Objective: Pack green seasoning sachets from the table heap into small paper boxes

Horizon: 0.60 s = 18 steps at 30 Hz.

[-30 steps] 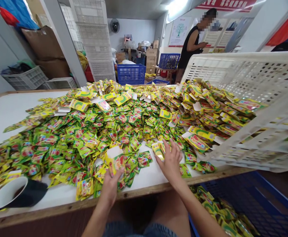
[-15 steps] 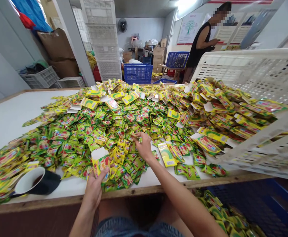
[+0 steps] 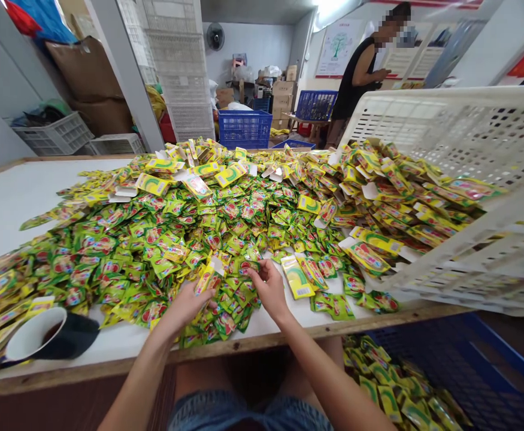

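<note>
My left hand is closed around a small yellow carton, whose white flap stands up at the upper right. Just right of the carton, my right hand pinches a green candy packet between thumb and fingers, close to the flap. Beneath both hands spreads a broad heap of green and yellow packets with red fruit prints. To the right of my right hand, a yellow carton lies flat beside several loose packets.
A dark mug with brown liquid stands at the table's left front. At right, a white crate lies tipped with cartons spilling from it. Below the table edge, a blue crate contains packets. A person stands at the back right.
My left hand has moved up and right, turning the carton toward my right hand. My right hand has drawn slightly down and now shows a packet in its fingers. The view has shifted slightly.
</note>
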{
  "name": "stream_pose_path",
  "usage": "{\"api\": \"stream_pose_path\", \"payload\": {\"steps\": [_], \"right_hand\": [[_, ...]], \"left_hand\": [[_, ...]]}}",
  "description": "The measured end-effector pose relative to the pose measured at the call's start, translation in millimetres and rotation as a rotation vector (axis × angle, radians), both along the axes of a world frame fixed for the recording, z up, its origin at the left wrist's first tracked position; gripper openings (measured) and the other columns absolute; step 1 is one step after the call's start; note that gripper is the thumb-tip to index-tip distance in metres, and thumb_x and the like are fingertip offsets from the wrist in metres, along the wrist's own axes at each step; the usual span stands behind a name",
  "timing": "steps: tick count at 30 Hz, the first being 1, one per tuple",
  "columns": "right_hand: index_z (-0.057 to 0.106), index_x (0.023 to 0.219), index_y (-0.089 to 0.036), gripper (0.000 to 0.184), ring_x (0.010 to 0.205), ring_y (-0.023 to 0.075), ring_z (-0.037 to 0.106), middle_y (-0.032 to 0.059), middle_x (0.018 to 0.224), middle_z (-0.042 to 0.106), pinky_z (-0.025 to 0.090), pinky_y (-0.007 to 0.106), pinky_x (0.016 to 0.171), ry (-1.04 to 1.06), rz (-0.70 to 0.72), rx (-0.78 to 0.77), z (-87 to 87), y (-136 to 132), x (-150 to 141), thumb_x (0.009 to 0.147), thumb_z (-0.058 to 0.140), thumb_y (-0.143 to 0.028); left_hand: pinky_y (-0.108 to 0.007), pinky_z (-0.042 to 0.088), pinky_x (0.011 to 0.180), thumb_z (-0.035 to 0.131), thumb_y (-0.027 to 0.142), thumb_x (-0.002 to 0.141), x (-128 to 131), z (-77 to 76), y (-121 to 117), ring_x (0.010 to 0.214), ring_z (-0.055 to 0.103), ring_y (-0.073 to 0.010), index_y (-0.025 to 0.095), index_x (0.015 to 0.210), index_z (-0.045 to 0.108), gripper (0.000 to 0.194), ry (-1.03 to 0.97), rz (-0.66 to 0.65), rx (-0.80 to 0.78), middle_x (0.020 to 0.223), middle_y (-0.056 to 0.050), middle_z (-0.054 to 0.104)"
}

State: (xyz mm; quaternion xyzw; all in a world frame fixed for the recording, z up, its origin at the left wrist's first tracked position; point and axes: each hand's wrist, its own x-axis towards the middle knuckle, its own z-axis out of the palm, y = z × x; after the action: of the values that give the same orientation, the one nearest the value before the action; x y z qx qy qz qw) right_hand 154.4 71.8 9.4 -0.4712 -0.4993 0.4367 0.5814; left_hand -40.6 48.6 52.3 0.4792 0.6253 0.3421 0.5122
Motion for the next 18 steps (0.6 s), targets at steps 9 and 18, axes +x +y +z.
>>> {"api": "stream_pose_path", "payload": {"steps": [9, 18], "right_hand": [[0.047, 0.082, -0.021, 0.028, 0.053, 0.0132, 0.058, -0.0013, 0.072, 0.062, 0.042, 0.022, 0.043, 0.268, 0.118, -0.205, -1.3, -19, -8, 0.072, 0.065, -0.040], [0.050, 0.088, -0.021, 0.029, 0.047, 0.0114, 0.052, -0.0030, 0.066, 0.059, 0.039, 0.022, 0.042, 0.382, 0.237, -0.248, 10.6, -36, -13, 0.075, 0.061, -0.045]], "left_hand": [[-0.031, 0.051, 0.062, 0.076, 0.032, 0.056, -29, 5.9, -38, 0.075, 0.066, -0.0265, 0.013, 0.091, 0.067, 0.041, -0.409, 0.303, 0.034, 0.075, -0.008, 0.073], [-0.038, 0.051, 0.078, 0.075, 0.035, 0.059, 18, -9.9, -46, 0.090, 0.065, -0.0313, 0.012, 0.094, 0.068, 0.042, -0.561, 0.125, 0.043, 0.084, -0.011, 0.072]]}}
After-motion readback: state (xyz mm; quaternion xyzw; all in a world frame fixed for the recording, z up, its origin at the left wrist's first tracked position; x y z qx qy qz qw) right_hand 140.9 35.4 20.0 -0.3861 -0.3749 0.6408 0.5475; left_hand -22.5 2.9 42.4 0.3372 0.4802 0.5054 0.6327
